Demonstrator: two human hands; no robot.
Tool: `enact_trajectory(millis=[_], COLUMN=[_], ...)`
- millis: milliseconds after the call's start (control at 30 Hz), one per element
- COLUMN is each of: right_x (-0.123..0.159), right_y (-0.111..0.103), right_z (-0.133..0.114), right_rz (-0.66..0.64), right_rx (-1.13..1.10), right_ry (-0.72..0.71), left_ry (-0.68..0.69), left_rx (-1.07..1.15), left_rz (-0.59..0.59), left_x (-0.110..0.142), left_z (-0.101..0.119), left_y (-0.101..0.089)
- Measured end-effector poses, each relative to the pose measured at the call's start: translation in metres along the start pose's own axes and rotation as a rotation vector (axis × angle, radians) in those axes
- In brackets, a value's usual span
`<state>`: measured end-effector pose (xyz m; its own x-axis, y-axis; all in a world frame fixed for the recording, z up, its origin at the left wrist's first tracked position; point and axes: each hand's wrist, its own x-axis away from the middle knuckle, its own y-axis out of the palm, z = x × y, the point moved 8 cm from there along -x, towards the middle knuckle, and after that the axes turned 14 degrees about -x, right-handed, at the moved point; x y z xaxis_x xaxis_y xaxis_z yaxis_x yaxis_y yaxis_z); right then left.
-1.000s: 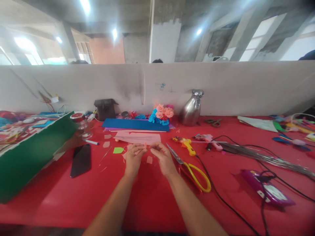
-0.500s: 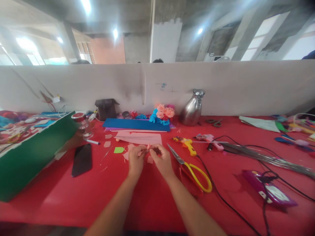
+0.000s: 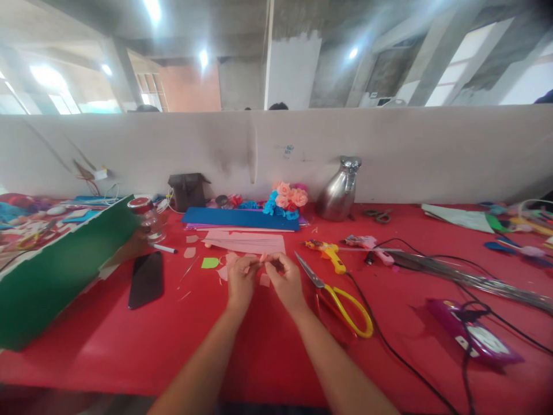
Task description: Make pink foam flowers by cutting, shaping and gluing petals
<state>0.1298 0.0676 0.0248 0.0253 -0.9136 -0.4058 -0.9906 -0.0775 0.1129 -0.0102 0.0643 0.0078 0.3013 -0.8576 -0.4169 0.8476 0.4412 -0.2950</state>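
Fingertips of my left hand (image 3: 241, 282) and my right hand (image 3: 283, 279) meet over the middle of the table, both pinching one small pink paper piece (image 3: 263, 257). It looks curled, though the fingers hide much of it. Around my hands lie cut pink paper petals (image 3: 265, 280), with a light green paper piece (image 3: 210, 263) to the left. Just beyond them rests a pink paper sheet (image 3: 242, 242) with thin wires on it. Scissors with yellow handles (image 3: 345, 305) lie beside my right hand, blades toward the back.
Right of the scissors are a yellow glue gun (image 3: 330, 256), a pink glue gun (image 3: 380, 253), a wire bundle (image 3: 466, 276) and a purple power strip (image 3: 473, 334) with cords. A steel jug (image 3: 340, 190) and paper flowers (image 3: 289, 199) stand behind. Leftward are a phone (image 3: 146, 279), glass jar (image 3: 149, 222) and green box (image 3: 64, 271).
Both hands keep their pinch on the pink paper, with only a slight shift of the fingers. The whole view has moved a little; the table's objects look unchanged.
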Motion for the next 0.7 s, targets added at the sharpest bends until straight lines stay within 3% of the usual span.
enact_trajectory(millis=[167,367,500,600,700], right_x=[-0.001,-0.004,-0.006,-0.008,-0.008], right_y=[-0.004,-0.013,-0.014,-0.013,-0.008], right_z=[0.008,0.015,0.013,0.016,0.021], right_rz=[0.043,0.103,0.083,0.058,-0.012], right_rx=[-0.033,-0.097,-0.056,-0.156,-0.223], right_ry=[0.005,0.058,0.076,0.108,0.17], left_ry=[-0.152,-0.106,-0.122,-0.238,-0.222], left_rx=[0.116,0.108,0.176,0.342,0.43], left_rz=[-0.017,-0.039,-0.059,-0.097,-0.164], left_x=[0.001,0.001,0.001,0.001,-0.004], left_z=[-0.016,-0.012,-0.003,-0.004,-0.002], left_y=[0.004,0.004,0.008,0.015,0.021])
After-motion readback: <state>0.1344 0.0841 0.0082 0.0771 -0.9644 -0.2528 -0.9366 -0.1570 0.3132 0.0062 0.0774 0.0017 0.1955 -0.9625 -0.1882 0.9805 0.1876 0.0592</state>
